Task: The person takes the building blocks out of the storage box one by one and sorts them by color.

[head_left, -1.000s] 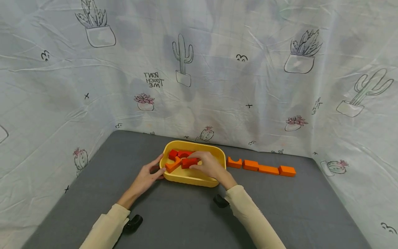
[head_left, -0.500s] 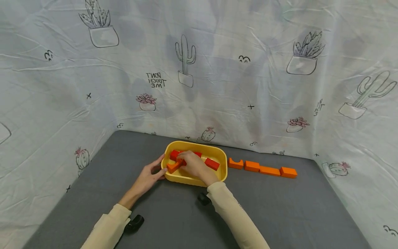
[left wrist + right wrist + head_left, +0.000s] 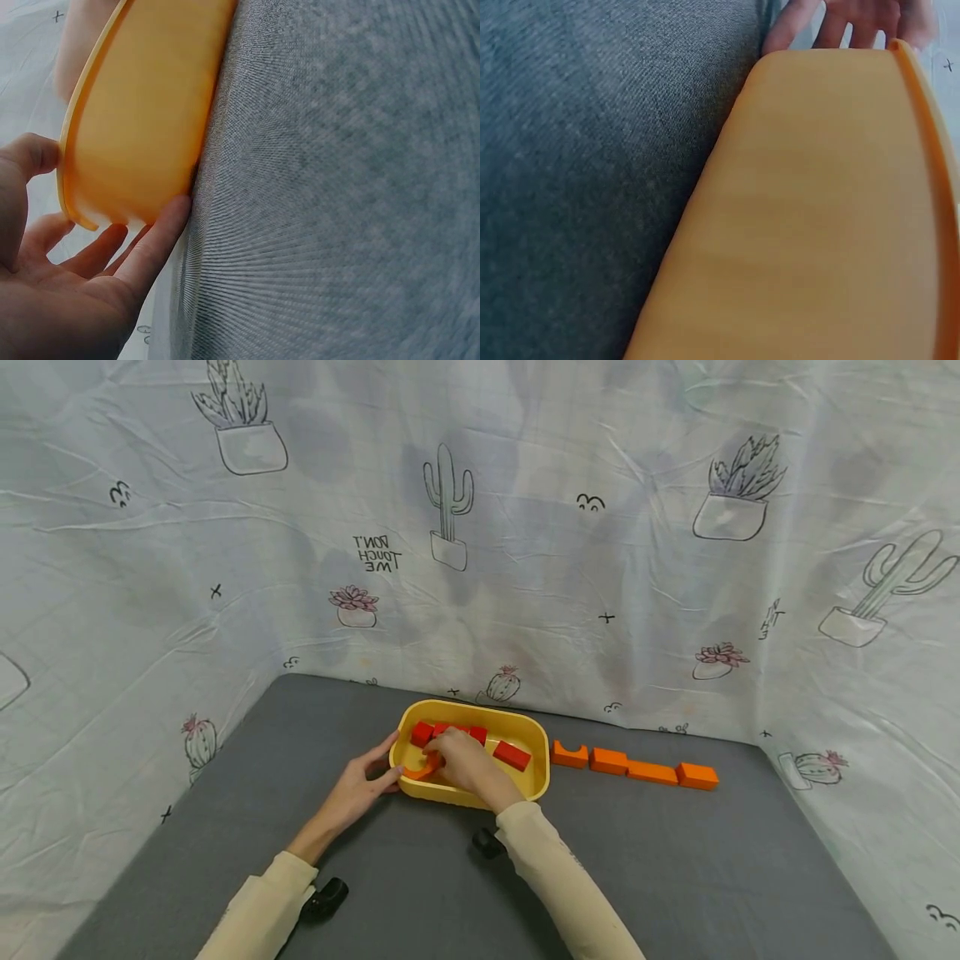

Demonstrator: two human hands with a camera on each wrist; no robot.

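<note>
- At the left end of the yellow bin (image 3: 442,794): left hand (image 3: 355,788), fingers spread against the outer wall, thumb at the rim. Could shove the bin rightward if pressing too hard.
- Inside, toward the near left corner: orange curved block (image 3: 429,768), partly covered by the right hand (image 3: 468,763). Cannot tell whether pinching it or merely touching (fingertips largely hidden). Could slip or twist if caught only by the curved edge.
- Beyond it, along the far left side: cluster of red blocks (image 3: 422,734), close together. Easily knocked by straying fingertips.
- Toward the right end: red rectangular block (image 3: 512,756), lying apart. Could get brushed during withdrawal.
- Outside, right of the bin: row of orange blocks (image 3: 652,772), led by a notched orange block (image 3: 570,756) just beside the wall. Likely bumped out of line by any rightward slide.
</note>
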